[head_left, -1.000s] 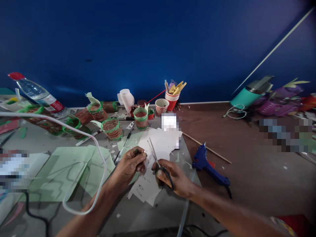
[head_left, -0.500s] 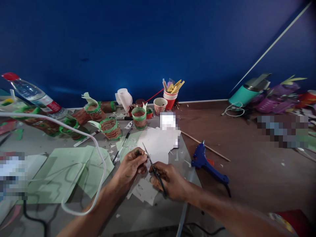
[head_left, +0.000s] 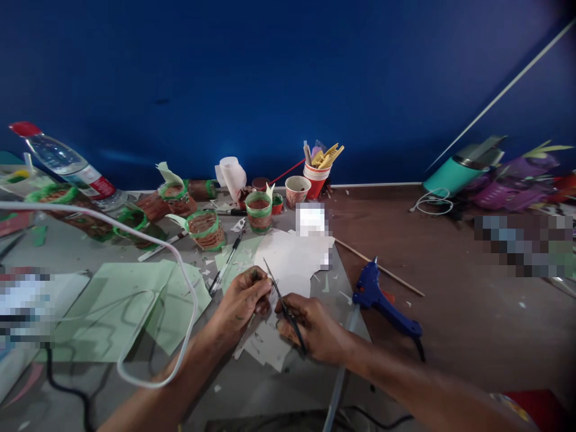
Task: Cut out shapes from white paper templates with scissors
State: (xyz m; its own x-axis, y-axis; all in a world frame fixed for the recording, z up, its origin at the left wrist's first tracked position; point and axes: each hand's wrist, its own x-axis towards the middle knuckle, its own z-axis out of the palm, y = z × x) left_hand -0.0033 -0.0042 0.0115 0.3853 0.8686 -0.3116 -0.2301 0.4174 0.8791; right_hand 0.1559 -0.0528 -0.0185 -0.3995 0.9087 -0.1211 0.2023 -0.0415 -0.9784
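Note:
My right hand is closed around the handles of dark scissors. Their blades point up and away, close to my left fingertips. My left hand is pinched shut on a small piece of paper, mostly hidden by the fingers and blades. Beneath both hands lie white paper sheets with small marks drawn on the nearer part. Cut scraps are scattered around them. A pen rests beside the paper, left of my hands.
Brown cups with green rims stand at the back left, near a tilted bottle. A blue glue gun and a wooden stick lie to the right. Green paper and a white cable are at left.
The view has shifted slightly, so everything sits a little further right. Both hands keep nearly the same pose, with the scissors still beside my left fingertips.

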